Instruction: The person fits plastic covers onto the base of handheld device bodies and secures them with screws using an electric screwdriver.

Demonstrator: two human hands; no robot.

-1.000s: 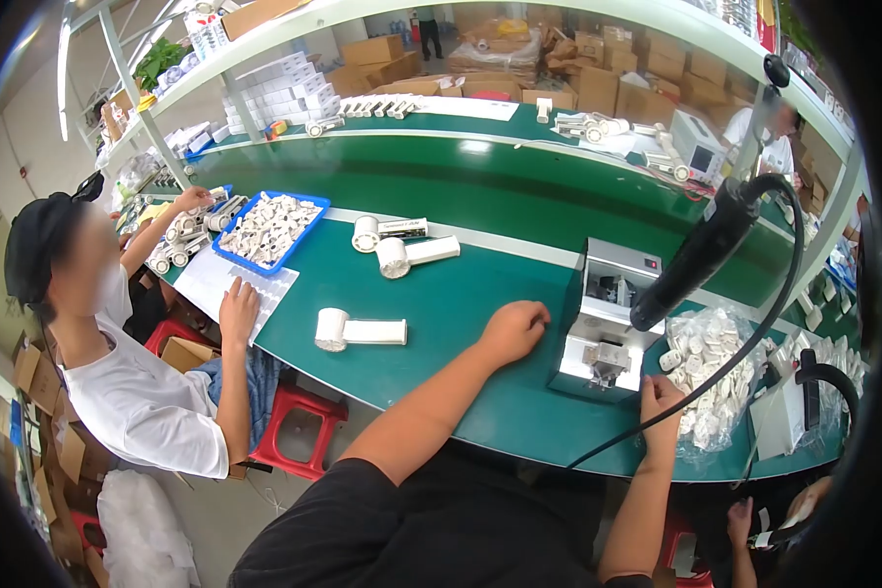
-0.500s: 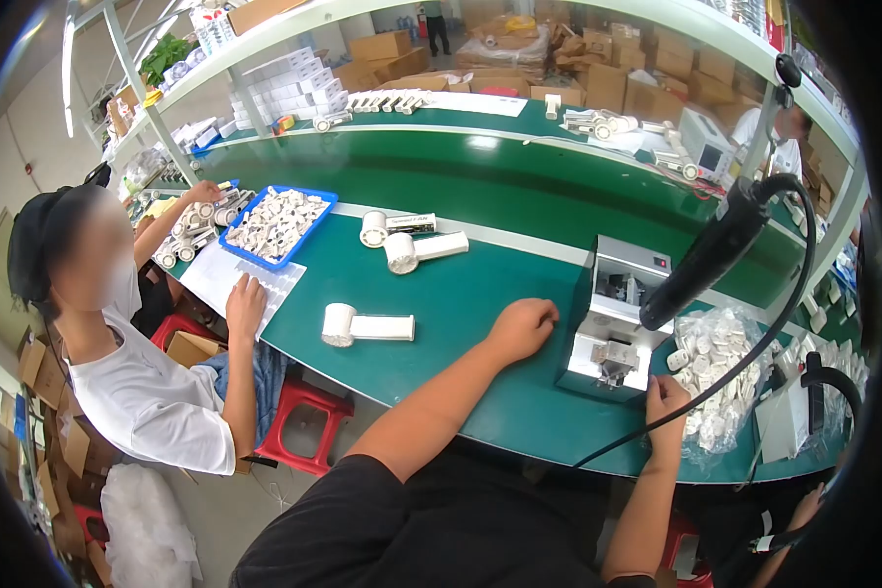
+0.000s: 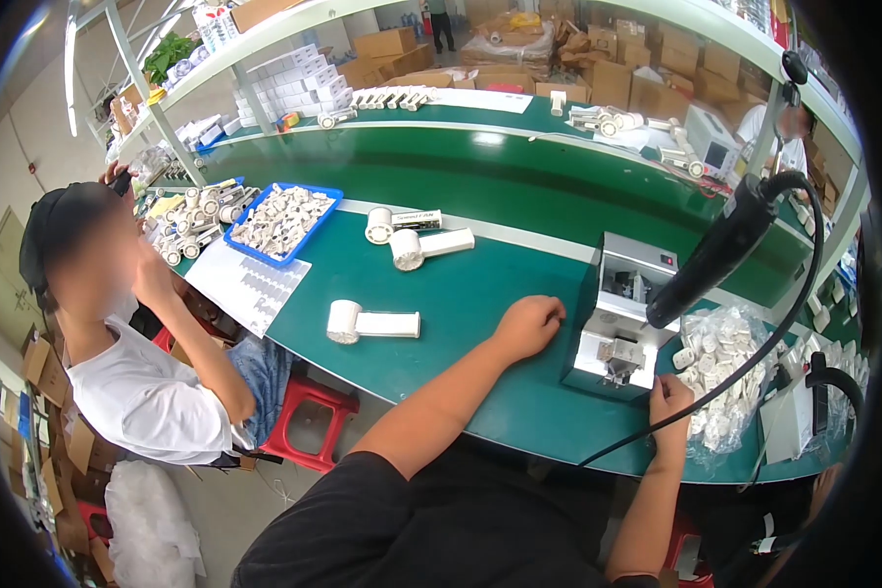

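Silver bench machine upright beside a bag of small white parts

The boxy metal machine stands upright toward the right of the green tabletop, its long side running from near to far. Its left side looks dark, while the top and near faces are bright, brushed-looking silver. A red switch sits on the far part, above an opening that shows metal mechanism; a small metal fixture is mounted at the near end. Just right of it lies the crumpled clear plastic bag, loosely spread and filled with jumbled small white parts.
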